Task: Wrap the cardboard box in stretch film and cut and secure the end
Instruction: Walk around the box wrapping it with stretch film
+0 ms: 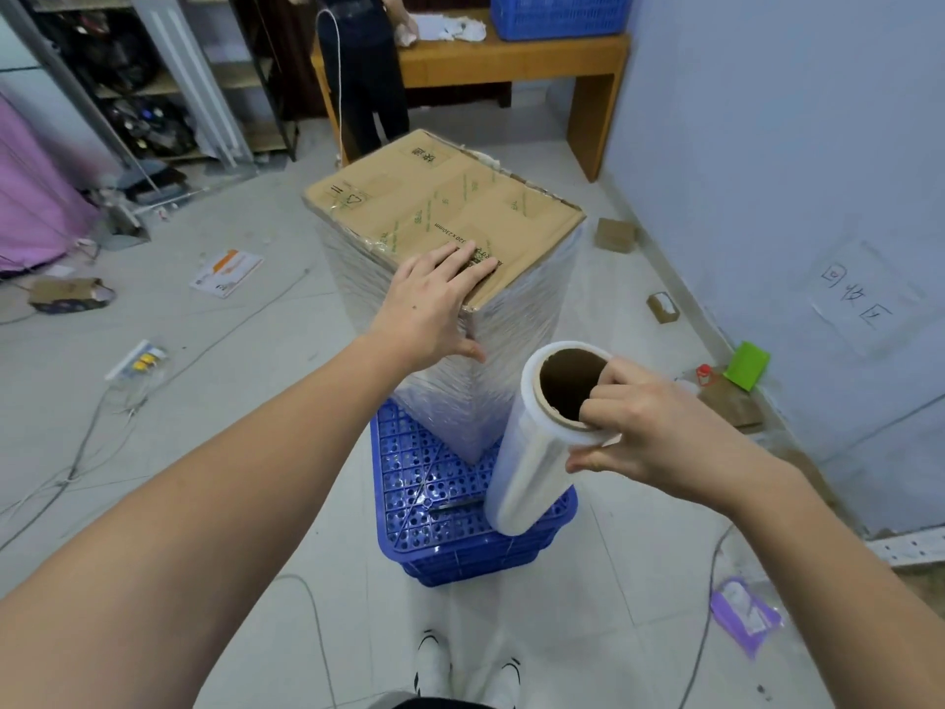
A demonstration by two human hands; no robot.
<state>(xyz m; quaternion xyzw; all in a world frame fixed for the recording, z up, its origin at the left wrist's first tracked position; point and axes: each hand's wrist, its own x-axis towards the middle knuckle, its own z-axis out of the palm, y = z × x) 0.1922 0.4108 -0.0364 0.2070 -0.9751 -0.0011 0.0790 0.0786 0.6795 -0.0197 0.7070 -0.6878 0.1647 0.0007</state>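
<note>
Cardboard box is standing upright on the blue crate, long axis vertical, printed top face bare, all visible sides sheathed in cloudy stretch film.

Left hand is lying flat on the box's near top corner, fingers straight and slightly spread across the top, thumb pressing the wrapped side just below the edge.

Right of the box, the film roll is tilting, open cardboard core facing up toward the camera, lower end over the crate. Right hand is gripping its upper rim, fingers hooking into the core, thumb outside.
</note>
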